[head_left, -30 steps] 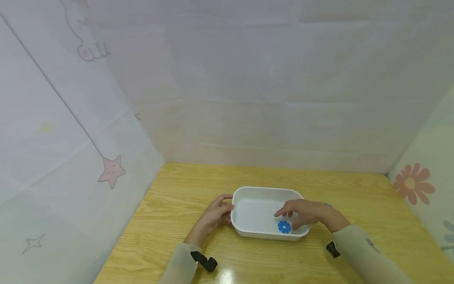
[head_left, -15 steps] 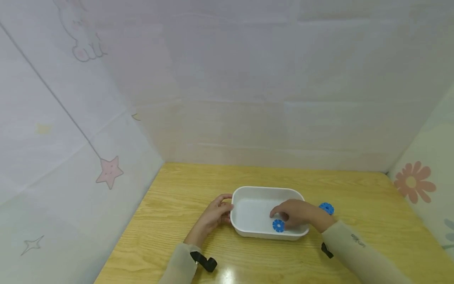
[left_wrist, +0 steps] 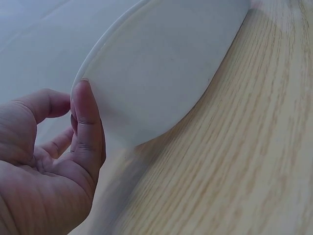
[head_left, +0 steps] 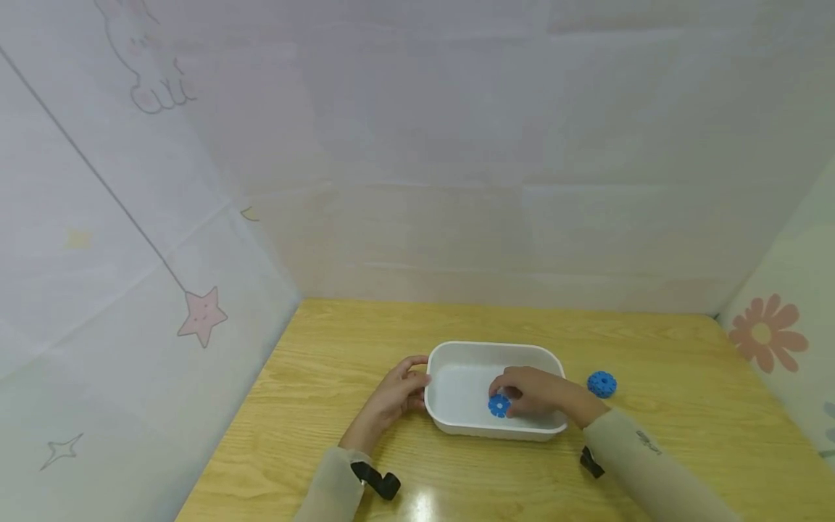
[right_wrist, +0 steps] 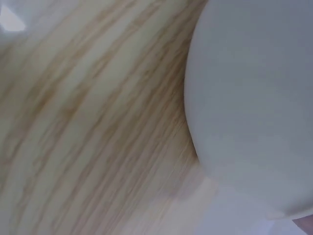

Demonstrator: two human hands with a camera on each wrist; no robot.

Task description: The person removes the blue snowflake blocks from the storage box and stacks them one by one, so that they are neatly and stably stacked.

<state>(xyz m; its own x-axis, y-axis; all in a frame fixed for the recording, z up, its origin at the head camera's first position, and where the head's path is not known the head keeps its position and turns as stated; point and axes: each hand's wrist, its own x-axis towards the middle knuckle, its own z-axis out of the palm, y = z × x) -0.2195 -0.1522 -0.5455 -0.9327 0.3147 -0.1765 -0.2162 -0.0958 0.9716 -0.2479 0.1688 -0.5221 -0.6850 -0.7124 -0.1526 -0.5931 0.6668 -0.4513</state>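
A white plastic tub (head_left: 457, 428) sits on the wooden table. My left hand (head_left: 393, 395) is at its left end; in the left wrist view the fingers (left_wrist: 88, 117) lie against the outer wall (left_wrist: 146, 73) and rim, gripping the edge. My right hand (head_left: 531, 391) reaches into the tub over its right end, its thumb and forefinger pinching a round blue notched building disc (head_left: 499, 406) low over the tub's floor. The right wrist view shows mostly the tub's outside wall (right_wrist: 249, 98), so the hand's grip is hidden there.
A small stack of similar blue notched discs (head_left: 601, 384) lies on the wooden table (head_left: 365, 326) to the right of the tub. Pale printed sheets (head_left: 424, 217) close off the back and both sides.
My right hand has moved left inside the tub, and the blue disc has shifted left along with it. The stack at right has come into full view. The left hand stays put.
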